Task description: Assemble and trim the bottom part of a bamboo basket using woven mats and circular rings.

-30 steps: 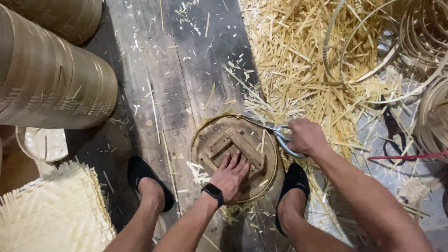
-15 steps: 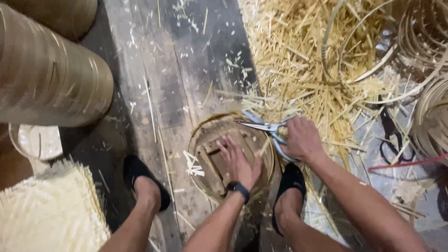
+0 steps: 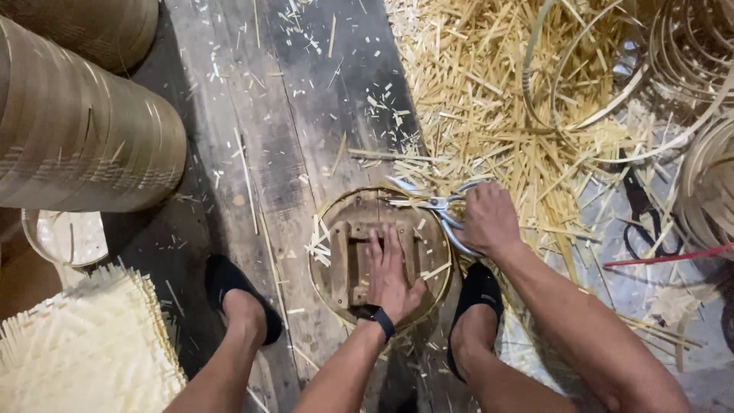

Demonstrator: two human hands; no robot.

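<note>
A round bamboo-rimmed tray (image 3: 336,229) with a wooden block frame (image 3: 352,260) on top is being kept on the dark wooden floor planks (image 3: 252,130), between the two black-socked feet (image 3: 229,287). It is being pressed down by the left hand (image 3: 394,274), which is lying flat and open, fingers spread forward over the frame; nothing is being gripped by it. A black wristband (image 3: 380,320) is being worn on that wrist.

At the far right edge of the tray, a pair of metal scissors (image 3: 432,205) is being held by the right hand (image 3: 489,222), fingers closed around the loop handles. The blades are being pointed leftward across the rim, just beyond the left fingertips. Whether the blades are parted cannot be told with certainty. The tray thus lies directly under the left palm and immediately left of the right-hand grip.

Short cut slivers (image 3: 319,245) are lying against the left rim. A deep pile of bamboo offcuts (image 3: 489,99) is spreading beyond the scissors, with bent bamboo hoops (image 3: 604,84) resting on it. Large woven cylinders (image 3: 76,145) are lying at the far left, and a pale woven mat (image 3: 84,352) is lying near the left foot.
</note>
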